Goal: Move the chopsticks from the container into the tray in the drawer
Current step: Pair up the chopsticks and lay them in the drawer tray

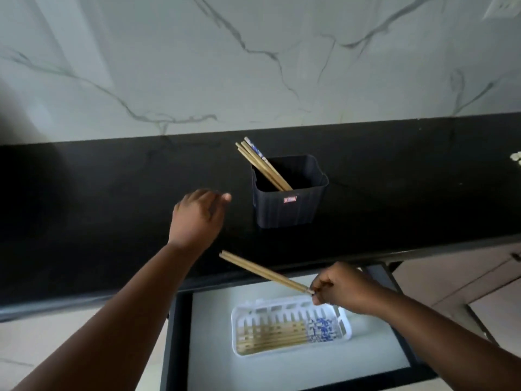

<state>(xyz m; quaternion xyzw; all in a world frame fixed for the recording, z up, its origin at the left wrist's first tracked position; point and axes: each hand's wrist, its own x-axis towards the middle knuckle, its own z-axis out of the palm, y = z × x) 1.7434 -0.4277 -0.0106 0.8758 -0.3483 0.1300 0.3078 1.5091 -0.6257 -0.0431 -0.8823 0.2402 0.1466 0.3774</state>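
A dark ribbed container [290, 204] stands on the black counter and holds several wooden chopsticks [260, 165] leaning to the back left. My right hand [342, 289] is shut on a pair of chopsticks [262, 270], held by their ends above the open drawer, their tips pointing left over the counter's edge. Below it, a white slotted tray [345, 324] lies in the drawer with several chopsticks lying in it. My left hand [197, 215] hovers over the counter to the left of the container, fingers curled loosely, holding nothing.
The drawer [282, 371] is pulled out below the black counter [84, 207]; its floor is pale. A marble wall rises behind the counter. Wooden cabinet fronts [451, 277] are on the right. A small white object [516, 158] sits at the counter's right edge.
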